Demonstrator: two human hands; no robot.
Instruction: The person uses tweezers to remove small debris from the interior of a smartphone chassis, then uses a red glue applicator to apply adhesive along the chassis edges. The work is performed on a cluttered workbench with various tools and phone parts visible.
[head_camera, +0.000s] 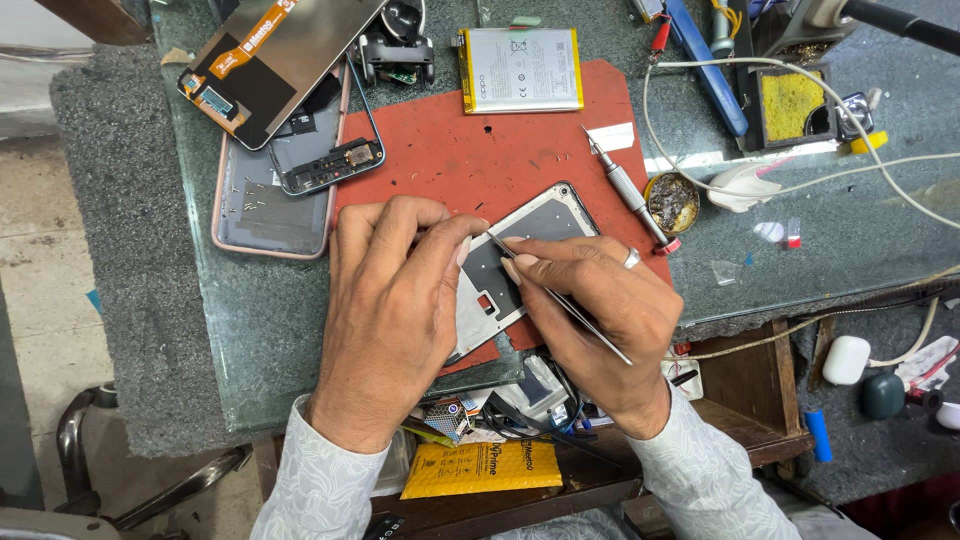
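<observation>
A silver phone frame (545, 215) lies on a red work mat (470, 150) in the middle of the glass-topped bench. My left hand (390, 305) presses down on the frame's left side and holds it steady. My right hand (600, 310), with a ring on one finger, grips thin metal tweezers (560, 297). The tweezer tips touch the frame near its middle, close to my left thumb. My hands hide the lower part of the frame.
A phone screen (275, 60) and a back cover with a circuit part (270, 200) lie at upper left. A white battery (520, 68) sits at top centre. A screwdriver (625, 190), flux tin (673, 203), white cables and a soldering sponge (790, 103) lie right. An open drawer (500, 465) holds clutter.
</observation>
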